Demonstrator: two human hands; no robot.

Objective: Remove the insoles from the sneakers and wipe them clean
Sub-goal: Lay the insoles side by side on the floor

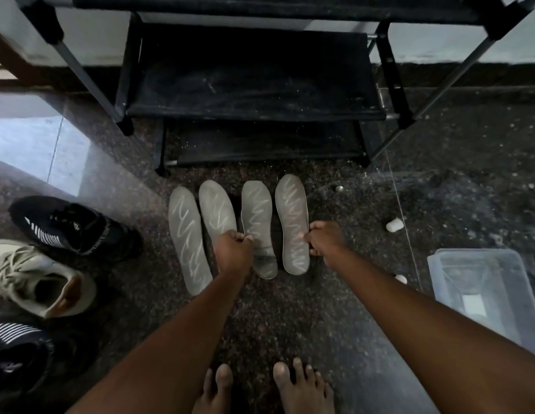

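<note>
Four grey insoles [185, 234] lie side by side on the floor [290, 318] before a black shoe rack [254, 85], the left hand [233, 249] pinching the edge of the third insole [257, 216] and the right hand [323, 240] gripping the edge of the fourth insole [291, 213], sneakers [75, 225] at left, and a clear plastic box [439, 264] at right holding an indistinct white item.

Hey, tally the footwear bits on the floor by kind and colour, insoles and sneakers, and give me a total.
grey insoles with pale zigzag lines: 4
black knit sneakers with white stripes: 2
beige lace-up sneaker: 1
Total: 7
</note>
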